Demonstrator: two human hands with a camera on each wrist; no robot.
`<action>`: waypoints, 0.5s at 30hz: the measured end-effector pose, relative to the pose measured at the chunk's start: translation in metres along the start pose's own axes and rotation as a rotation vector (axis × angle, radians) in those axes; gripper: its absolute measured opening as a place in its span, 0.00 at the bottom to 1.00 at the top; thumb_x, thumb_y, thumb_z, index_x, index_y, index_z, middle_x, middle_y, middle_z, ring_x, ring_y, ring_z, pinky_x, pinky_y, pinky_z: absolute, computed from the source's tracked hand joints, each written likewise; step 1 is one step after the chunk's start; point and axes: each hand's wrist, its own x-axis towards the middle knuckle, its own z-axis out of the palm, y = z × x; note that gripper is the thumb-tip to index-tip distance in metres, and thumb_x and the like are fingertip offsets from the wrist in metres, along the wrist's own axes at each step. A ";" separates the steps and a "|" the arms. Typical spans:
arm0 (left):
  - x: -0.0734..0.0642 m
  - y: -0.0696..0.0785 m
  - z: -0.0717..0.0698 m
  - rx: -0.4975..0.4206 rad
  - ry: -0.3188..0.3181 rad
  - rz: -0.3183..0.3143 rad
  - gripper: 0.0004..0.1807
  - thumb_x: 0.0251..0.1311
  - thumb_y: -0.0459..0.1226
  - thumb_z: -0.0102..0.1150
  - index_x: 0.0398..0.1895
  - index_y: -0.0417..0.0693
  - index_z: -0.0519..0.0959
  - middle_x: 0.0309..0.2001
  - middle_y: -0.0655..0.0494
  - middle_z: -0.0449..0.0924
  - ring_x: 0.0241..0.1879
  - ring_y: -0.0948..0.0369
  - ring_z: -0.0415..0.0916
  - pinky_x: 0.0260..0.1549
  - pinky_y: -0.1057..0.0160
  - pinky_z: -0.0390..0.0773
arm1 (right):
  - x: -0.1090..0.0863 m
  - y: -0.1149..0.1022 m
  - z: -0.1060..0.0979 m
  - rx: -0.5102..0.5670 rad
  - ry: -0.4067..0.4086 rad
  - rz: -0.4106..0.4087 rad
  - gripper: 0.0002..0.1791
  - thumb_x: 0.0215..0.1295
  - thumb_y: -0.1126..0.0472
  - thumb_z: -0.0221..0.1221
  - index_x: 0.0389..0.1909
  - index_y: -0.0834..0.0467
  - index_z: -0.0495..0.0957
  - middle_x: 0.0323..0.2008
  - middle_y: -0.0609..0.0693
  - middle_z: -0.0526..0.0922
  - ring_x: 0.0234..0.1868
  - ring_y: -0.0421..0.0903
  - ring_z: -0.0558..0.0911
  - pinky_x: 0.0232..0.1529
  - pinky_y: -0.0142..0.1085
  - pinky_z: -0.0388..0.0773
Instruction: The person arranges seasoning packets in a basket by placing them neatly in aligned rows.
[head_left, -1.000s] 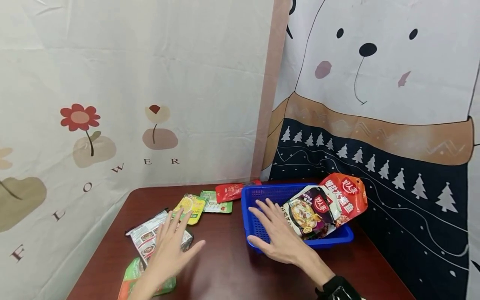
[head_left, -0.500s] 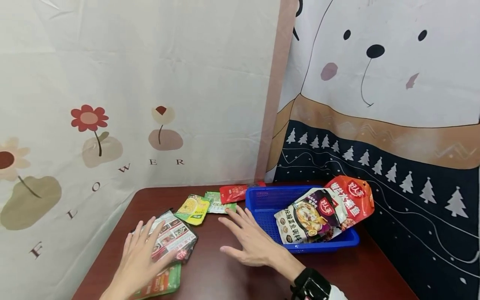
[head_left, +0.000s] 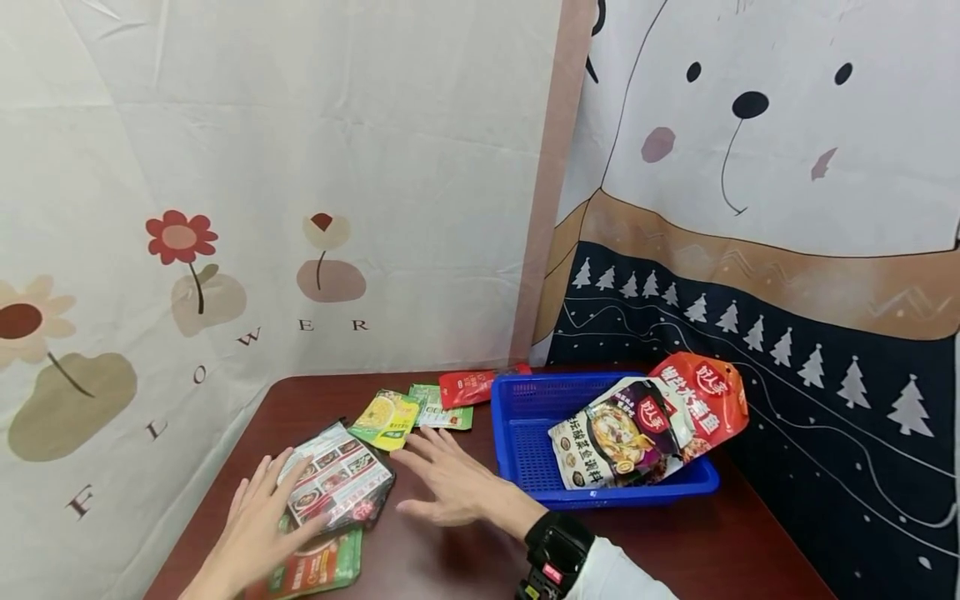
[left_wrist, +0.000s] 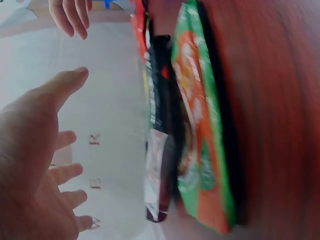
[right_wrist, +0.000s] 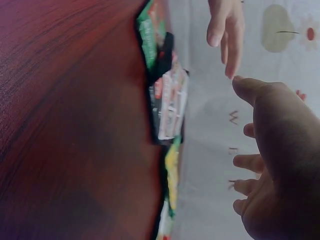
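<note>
My left hand (head_left: 255, 527) hovers with spread fingers over the left edge of a black-and-white food packet (head_left: 341, 479). Partly beneath that packet lies a green and orange packet (head_left: 324, 568). In the left wrist view a visible gap separates the left hand (left_wrist: 37, 150) from the green and orange packet (left_wrist: 197, 110). My right hand (head_left: 457, 486), fingers extended, is over the table just right of the black-and-white packet. Its fingertips overlap the lower edge of a green-and-white sachet (head_left: 444, 410) in the head view. Neither hand holds anything.
A yellow sachet (head_left: 386, 419) and a red packet (head_left: 467, 388) lie at the table's back. The blue basket (head_left: 536, 497) at right holds a white and purple pouch (head_left: 622, 433) and a red pouch (head_left: 712, 396) leaning over its rim. Printed cloths hang behind.
My right hand has moved left, from over the basket to beside the packets. The left hand has shifted left and nearer to me. The view has turned slightly left.
</note>
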 end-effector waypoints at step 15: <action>-0.012 -0.025 0.029 -0.042 -0.137 0.010 0.52 0.53 0.59 0.86 0.76 0.40 0.80 0.79 0.26 0.74 0.79 0.21 0.66 0.71 0.15 0.65 | 0.045 -0.011 0.051 -0.088 -0.098 -0.075 0.45 0.81 0.31 0.60 0.91 0.44 0.60 0.90 0.52 0.63 0.91 0.60 0.63 0.90 0.56 0.65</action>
